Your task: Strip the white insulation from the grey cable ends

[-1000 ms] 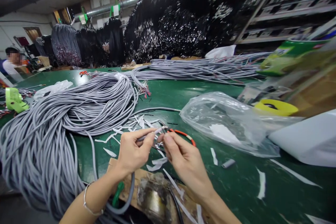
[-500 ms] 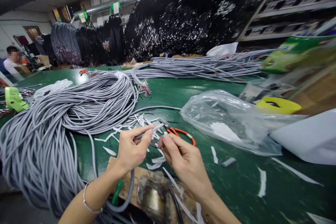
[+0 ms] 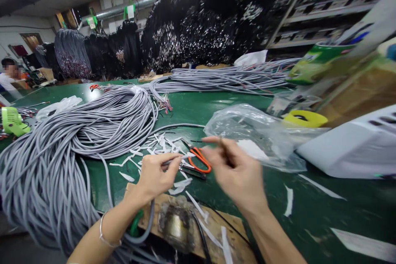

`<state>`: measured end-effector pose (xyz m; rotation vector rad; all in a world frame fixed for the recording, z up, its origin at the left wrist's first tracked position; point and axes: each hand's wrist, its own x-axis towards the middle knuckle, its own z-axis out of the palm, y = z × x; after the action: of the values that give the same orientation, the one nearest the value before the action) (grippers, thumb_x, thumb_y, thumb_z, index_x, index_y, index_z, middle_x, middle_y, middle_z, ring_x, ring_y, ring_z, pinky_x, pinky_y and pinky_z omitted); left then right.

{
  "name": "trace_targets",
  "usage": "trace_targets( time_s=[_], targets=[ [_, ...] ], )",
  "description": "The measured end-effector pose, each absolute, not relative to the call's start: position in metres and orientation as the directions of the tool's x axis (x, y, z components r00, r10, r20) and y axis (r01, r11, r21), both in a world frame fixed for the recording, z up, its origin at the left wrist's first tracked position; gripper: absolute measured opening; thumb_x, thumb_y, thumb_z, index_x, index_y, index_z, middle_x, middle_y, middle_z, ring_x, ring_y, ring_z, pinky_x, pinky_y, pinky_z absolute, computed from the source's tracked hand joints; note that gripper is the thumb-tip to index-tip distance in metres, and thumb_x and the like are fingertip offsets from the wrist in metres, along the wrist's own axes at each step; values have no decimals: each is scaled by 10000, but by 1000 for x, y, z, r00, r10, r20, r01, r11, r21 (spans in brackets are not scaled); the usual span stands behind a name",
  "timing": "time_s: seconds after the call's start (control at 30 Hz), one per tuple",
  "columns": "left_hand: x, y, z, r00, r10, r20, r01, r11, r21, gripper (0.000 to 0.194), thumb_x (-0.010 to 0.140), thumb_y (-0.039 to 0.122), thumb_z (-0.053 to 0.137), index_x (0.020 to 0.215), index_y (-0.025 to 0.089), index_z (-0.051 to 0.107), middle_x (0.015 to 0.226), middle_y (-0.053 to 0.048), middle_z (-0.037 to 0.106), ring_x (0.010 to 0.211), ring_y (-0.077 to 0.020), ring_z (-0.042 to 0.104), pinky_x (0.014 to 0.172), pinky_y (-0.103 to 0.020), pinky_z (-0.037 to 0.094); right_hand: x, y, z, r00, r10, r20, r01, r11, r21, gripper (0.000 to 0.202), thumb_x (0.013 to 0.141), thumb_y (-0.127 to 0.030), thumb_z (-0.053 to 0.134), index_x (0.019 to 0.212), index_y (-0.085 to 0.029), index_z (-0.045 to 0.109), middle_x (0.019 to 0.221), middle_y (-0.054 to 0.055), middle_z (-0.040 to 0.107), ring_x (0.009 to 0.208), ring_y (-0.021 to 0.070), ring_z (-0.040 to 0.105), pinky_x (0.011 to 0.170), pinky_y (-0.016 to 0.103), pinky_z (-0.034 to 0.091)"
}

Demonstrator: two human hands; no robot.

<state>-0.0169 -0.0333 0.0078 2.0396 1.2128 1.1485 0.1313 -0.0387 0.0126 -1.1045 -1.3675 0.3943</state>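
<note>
My left hand (image 3: pixel 157 175) pinches a grey cable (image 3: pixel 152 218) near its end, with white material showing at the tip (image 3: pixel 185 155). The cable hangs down from the hand in a loop. To the right of that end is my right hand (image 3: pixel 236 165), blurred by motion, its index finger and thumb apart and nothing plainly held. Between the hands, orange-handled scissors (image 3: pixel 200 160) lie on the table beside a dark tool (image 3: pixel 193 170), partly hidden. White strips (image 3: pixel 161 142) are scattered behind my left hand.
A big bundle of grey cables (image 3: pixel 102 119) covers the left of the green table (image 3: pixel 185 105); more grey cables (image 3: pixel 222 79) lie behind. A clear plastic bag (image 3: pixel 229 121), yellow tape roll (image 3: pixel 305 118) and pale casing (image 3: pixel 349 144) stand right. In front is a wooden board with a metal fixture (image 3: pixel 176 225).
My right hand has moved away from the cable end to the right, its fingers parting. My left hand keeps its pinch on the cable. The view has turned slightly right.
</note>
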Motion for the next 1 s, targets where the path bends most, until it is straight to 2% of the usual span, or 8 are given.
trace_targets(
  time_s=[0.17, 0.37, 0.47, 0.57, 0.67, 0.77, 0.9, 1.0],
  targets=[
    [-28, -27, 16, 374, 827, 420, 460, -559, 690, 250, 802, 252, 450, 792, 133, 669, 562, -27, 621, 409, -79, 430, 404, -186, 308, 134, -40, 13, -25, 798, 602, 547, 515, -660, 234, 773, -332, 528, 628, -173, 617, 513, -14, 461, 443, 93, 370, 425, 226, 280],
    [-41, -26, 35, 574, 736, 359, 385, -629, 675, 384, 827, 335, 353, 482, 170, 396, 446, 48, 304, 426, -74, 273, 461, -224, 244, 136, -28, 34, -377, 915, 147, 99, 197, -975, 433, 635, -545, 609, 485, -158, 482, 436, -53, 350, 404, 60, 285, 381, 200, 223],
    [-39, -21, 36, 566, 771, 291, 151, -444, 883, 457, 797, 514, 354, 484, 182, 328, 453, 54, 288, 406, -65, 241, 422, -220, 213, 122, -21, 30, -327, 941, 89, -134, 48, -990, 461, 559, -575, 651, 489, -174, 434, 395, -104, 228, 359, 30, 159, 344, 186, 130],
    [-29, -17, 25, 339, 903, 264, 34, -292, 956, 448, 790, 567, 334, 537, 198, 315, 444, 75, 241, 379, -65, 194, 386, -215, 180, 105, -25, 18, -179, 974, 141, -248, 94, -964, 427, 605, -565, 617, 526, -175, 462, 396, -105, 231, 343, 32, 151, 326, 190, 141],
    [-22, -17, 14, 135, 934, 329, 311, -356, 881, 353, 858, 403, 307, 590, 187, 385, 471, 55, 305, 417, -87, 276, 437, -217, 227, 101, -34, 10, 30, 908, 418, 24, 417, -909, 296, 732, -399, 559, 554, -163, 543, 429, -42, 399, 375, 69, 317, 369, 210, 269],
    [-22, -20, 11, 305, 856, 417, 610, -512, 604, 268, 853, 248, 320, 615, 181, 425, 522, 30, 377, 472, -104, 342, 490, -233, 238, 115, -37, 10, 15, 732, 681, 352, 634, -689, 166, 749, -230, 547, 606, -166, 605, 537, 3, 534, 475, 98, 445, 464, 221, 350],
    [-27, -23, 14, 628, 678, 383, 480, -724, 494, 240, 840, 238, 352, 613, 189, 409, 503, 45, 324, 444, -100, 297, 473, -238, 211, 135, -27, 11, 30, 790, 613, 408, 550, -729, 242, 760, -257, 525, 535, -167, 539, 451, -39, 405, 404, 77, 335, 381, 204, 267],
    [-30, -23, 15, 447, 783, 433, 428, -612, 665, 295, 875, 268, 298, 599, 190, 367, 494, 53, 294, 436, -91, 285, 471, -223, 228, 133, -26, 10, -74, 848, 525, 348, 515, -783, 283, 773, -285, 496, 516, -167, 507, 439, -47, 369, 392, 73, 302, 359, 201, 241]
  ],
)
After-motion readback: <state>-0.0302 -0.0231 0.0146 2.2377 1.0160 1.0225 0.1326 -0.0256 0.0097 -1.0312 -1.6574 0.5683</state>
